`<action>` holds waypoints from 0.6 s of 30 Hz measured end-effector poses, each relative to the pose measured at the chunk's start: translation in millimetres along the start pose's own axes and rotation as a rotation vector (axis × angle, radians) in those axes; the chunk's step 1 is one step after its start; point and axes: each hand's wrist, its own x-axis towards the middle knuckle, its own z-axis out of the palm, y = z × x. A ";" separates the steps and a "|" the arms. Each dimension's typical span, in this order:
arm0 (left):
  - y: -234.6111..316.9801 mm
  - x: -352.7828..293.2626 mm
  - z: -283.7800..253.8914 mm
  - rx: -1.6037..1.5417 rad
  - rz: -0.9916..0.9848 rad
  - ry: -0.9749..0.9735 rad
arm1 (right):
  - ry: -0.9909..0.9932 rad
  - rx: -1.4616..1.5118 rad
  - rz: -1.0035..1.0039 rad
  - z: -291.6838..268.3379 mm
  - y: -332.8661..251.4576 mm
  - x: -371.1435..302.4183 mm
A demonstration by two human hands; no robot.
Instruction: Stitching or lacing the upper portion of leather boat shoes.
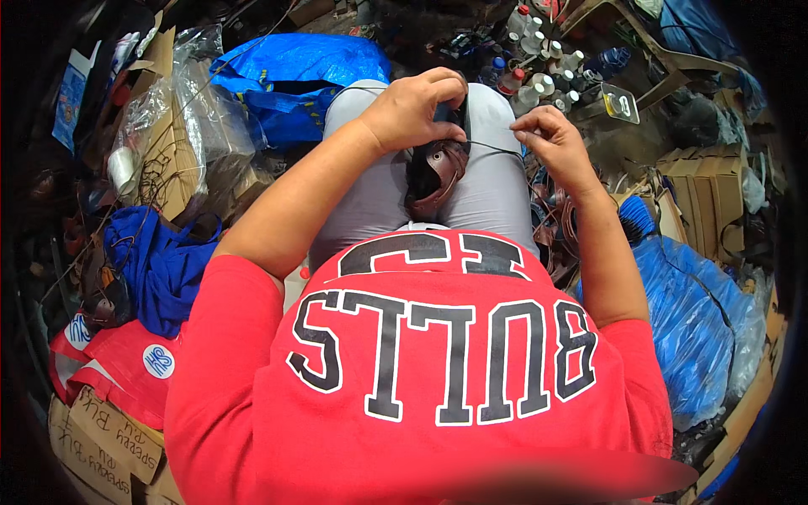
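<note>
Between my knees sits a brown leather shoe (444, 172) with a metal eyelet and a dark opening. My left hand (412, 109) is closed round its far end, thumb on the near side, and covers much of it. A thin dark cord (497, 148) crosses my grey-trousered right thigh beside the shoe; another stretch of cord lies over the left knee. My right hand (555, 147) is raised just right of the right knee, thumb and fingertips pinched together. Whatever is in that pinch is too small to make out.
A blue plastic bag (303, 71) lies beyond my left knee. Several capped bottles (543, 71) stand beyond the right one. Cardboard and clear plastic (177, 135) pile up at left, near blue cloth (156, 265). Blue plastic sheeting (686, 320) and stacked cardboard (703, 198) are at right.
</note>
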 end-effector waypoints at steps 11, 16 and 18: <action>-7.0 20.6 -7.7 0.052 -0.040 -0.387 | -0.136 -0.112 -0.039 20.0 -19.9 18.5; -16.5 28.2 -2.0 -0.172 -0.207 -0.533 | -0.190 -0.095 -0.014 22.8 -25.1 22.9; -21.7 28.4 -0.1 -0.259 -0.215 -0.551 | -0.208 -0.094 -0.013 22.0 -26.1 25.1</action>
